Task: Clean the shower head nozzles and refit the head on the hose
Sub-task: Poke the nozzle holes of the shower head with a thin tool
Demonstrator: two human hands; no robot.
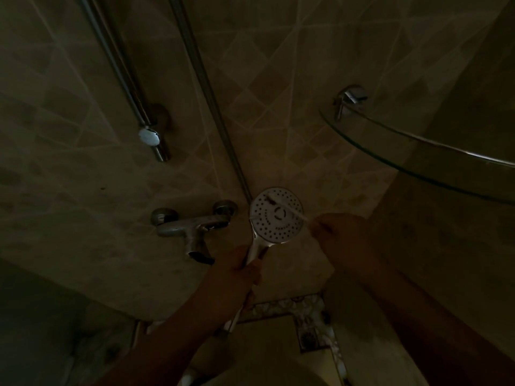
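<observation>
Many dark nozzles dot the round white shower head [276, 215] face.

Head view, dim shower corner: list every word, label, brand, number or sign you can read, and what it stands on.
No readable text anywhere in this frame.
Round white shower head: the centre carries a ring-shaped mark, no letters legible.
Chrome wall mixer tap: no brand or hot/cold marking can be made out; too dark.
Curved glass corner shelf and beige diamond wall tiles: no lettering visible.
</observation>
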